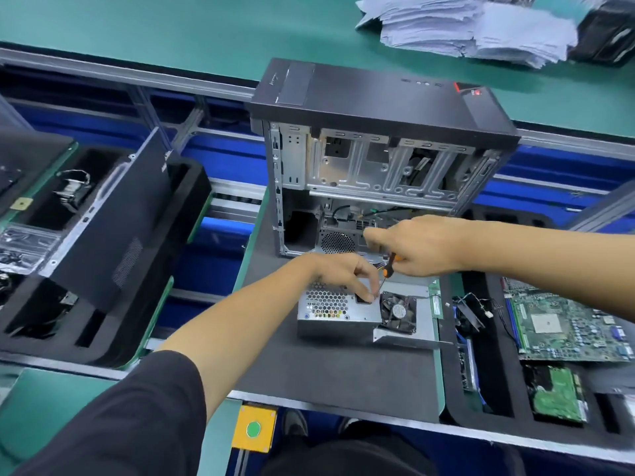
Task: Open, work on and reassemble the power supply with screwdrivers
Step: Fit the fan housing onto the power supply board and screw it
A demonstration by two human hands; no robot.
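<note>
The silver power supply (335, 314) lies on the grey mat (309, 365), honeycomb grille up, with its cover off and a black fan (398, 312) exposed beside a bare metal plate. My left hand (343, 273) rests on top of the unit, fingertips pressing near the fan's edge. My right hand (422, 245) grips an orange and black screwdriver (390, 266) whose thin shaft points down at the spot by my left fingertips. The tip itself is hidden behind my fingers.
An open black PC case (378, 146) stands just behind the unit. A black side panel (113, 221) leans in a foam tray at left. Right foam tray holds a green motherboard (567, 324) and a smaller board (556, 396). Paper stacks (474, 25) lie far back. A yellow button box (253, 429) sits at the front edge.
</note>
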